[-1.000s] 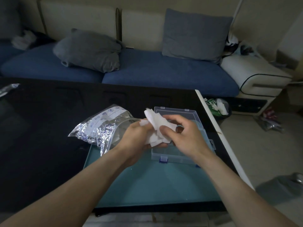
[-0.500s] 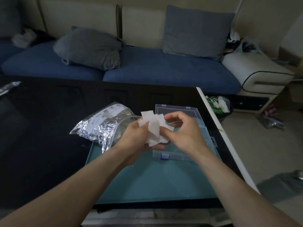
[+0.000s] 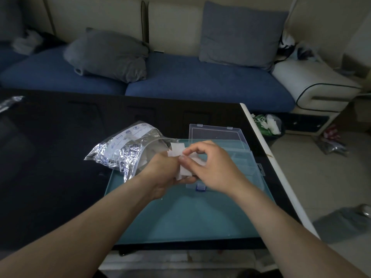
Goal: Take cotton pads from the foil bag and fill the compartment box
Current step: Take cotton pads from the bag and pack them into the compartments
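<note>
The hands [image 3: 192,167] cover most of the box [image 3: 236,157], so its compartments cannot be told — nor how many cotton pads [image 3: 181,157] are held. The bag [image 3: 124,151] print is too small to read, and both forearms run off the bottom edge.

Count: two hands, left hand [image 3: 166,173] and right hand [image 3: 212,167]; one foil bag [image 3: 124,151]; one compartment box [image 3: 218,135]; two sofa cushions [image 3: 108,55]; cotton pads [image 3: 176,150]: number indeterminate.

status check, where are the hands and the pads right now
Left hand grips a bunch of cotton pads; right hand pinches them. Held over the open compartment box; none seen inside. Foil bag beside the left hand. Nothing blocking.
</note>
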Demonstrator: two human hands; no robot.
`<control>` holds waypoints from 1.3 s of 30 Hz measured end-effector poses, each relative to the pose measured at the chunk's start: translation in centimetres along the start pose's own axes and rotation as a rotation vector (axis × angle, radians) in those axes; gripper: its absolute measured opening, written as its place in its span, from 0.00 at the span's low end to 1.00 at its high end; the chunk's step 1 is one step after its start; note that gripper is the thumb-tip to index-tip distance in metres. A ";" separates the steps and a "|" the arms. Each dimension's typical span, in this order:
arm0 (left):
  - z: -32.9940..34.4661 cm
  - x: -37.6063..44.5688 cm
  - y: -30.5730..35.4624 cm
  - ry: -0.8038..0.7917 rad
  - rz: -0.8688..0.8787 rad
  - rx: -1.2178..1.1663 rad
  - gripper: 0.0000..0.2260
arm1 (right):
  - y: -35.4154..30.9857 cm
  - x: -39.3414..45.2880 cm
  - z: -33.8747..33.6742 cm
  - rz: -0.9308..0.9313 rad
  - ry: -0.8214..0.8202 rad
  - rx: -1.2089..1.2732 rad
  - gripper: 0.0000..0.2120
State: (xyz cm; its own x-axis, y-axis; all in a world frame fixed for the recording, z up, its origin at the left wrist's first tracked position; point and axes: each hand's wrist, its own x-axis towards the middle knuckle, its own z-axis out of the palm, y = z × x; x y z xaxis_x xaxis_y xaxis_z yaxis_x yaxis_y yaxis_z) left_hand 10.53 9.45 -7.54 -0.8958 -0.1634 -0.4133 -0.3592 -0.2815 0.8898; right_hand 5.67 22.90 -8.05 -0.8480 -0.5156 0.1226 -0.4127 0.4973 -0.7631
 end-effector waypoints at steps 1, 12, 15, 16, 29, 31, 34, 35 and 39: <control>0.0 0.0 0.0 -0.002 -0.002 -0.009 0.11 | 0.2 0.1 0.0 0.029 -0.007 0.009 0.08; -0.2 0.3 -0.3 0.025 0.114 0.160 0.03 | 1.4 0.7 -3.8 0.130 0.237 0.345 0.10; -0.3 0.4 -0.5 0.021 0.139 0.172 0.03 | 1.3 0.3 -5.0 0.117 0.134 0.442 0.13; -0.2 0.4 -0.5 0.013 0.146 0.173 0.04 | 1.2 0.1 -5.1 0.115 0.071 0.433 0.14; 0.1 0.3 -0.2 -0.077 0.100 0.000 0.08 | 1.3 0.3 -3.5 0.043 0.110 -0.071 0.14; -0.2 0.5 -0.5 -0.050 0.130 0.016 0.09 | 1.4 0.3 -3.8 0.055 0.135 -0.068 0.13; -0.5 0.9 -0.8 0.032 0.148 0.098 0.12 | 1.8 0.4 -4.2 0.118 0.115 0.128 0.11; -0.6 1.0 -0.8 0.061 0.157 0.125 0.12 | 1.9 0.3 -4.5 0.141 0.107 0.216 0.10; -1.1 1.0 -0.9 0.144 0.204 0.288 0.09 | 2.5 0.1 -5.6 0.140 -0.041 0.372 0.11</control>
State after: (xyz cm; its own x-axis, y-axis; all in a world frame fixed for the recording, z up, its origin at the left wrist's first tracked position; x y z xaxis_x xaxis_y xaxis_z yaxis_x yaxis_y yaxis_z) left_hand 10.27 8.55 -8.97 -0.9180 -0.3252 -0.2270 -0.2546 0.0445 0.9660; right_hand 2.67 28.02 -6.36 -0.8702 -0.4923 -0.0183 -0.1397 0.2821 -0.9492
